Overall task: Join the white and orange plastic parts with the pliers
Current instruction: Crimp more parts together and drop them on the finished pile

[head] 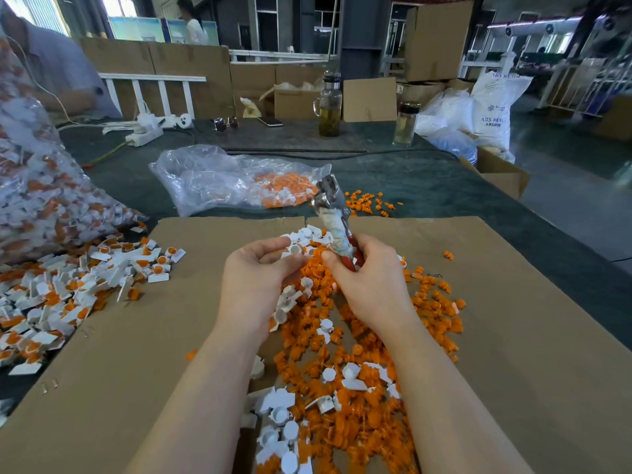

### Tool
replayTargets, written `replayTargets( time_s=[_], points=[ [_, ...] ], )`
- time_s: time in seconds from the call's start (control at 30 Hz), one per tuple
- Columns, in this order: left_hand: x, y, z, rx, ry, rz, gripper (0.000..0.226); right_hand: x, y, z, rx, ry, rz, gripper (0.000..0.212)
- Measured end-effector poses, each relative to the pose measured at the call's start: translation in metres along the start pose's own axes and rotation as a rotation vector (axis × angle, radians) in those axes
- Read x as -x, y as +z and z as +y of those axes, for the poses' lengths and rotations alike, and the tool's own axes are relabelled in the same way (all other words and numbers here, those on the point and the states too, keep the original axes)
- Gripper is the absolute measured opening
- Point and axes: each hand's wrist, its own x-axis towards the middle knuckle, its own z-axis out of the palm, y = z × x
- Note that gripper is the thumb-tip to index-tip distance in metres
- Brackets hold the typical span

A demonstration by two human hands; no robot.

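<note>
Cardboard (513, 319) lies flat and brown under your arms. At left is a heap of joined parts (68, 289), white with orange. Your left hand (256, 271) pinches a small white cup-shaped part (294, 249). Loose orange parts (342, 354) lie between. Your right hand (369, 282) clenches the pliers (333, 213) by the red handles, metal head up.

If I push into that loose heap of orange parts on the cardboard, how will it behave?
The orange parts lie in a loose heap on the flat cardboard, so they will probably scatter and slide rather than move as one. They look small and light, likely easy to flick away. Strays already sit apart near the pliers, which suggests that they roll.
</note>
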Motion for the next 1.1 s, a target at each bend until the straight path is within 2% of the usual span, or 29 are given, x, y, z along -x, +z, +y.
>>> replayTargets(
  time_s=[0.17,0.4,0.6,0.8,1.1],
  points=[
    [0.004,0.004,0.0,0.0,-0.028,0.0,0.021,0.001,0.002,-0.002,0.018,-0.014,0.003,0.022],
    [0.008,0.006,0.002,0.018,-0.025,-0.015,0.02,0.001,0.002,-0.001,0.066,-0.042,0.038,0.027],
    [0.011,0.008,0.003,-0.039,0.007,0.003,0.012,0.002,0.004,0.0,0.149,-0.059,0.069,0.019],
    [0.013,0.011,0.003,-0.072,0.03,0.005,0.008,0.002,0.006,-0.001,0.159,-0.055,0.086,0.02],
    [0.017,0.016,0.002,-0.079,0.095,0.051,0.015,0.002,0.005,-0.004,0.0,0.008,0.093,0.015]
  ],
)
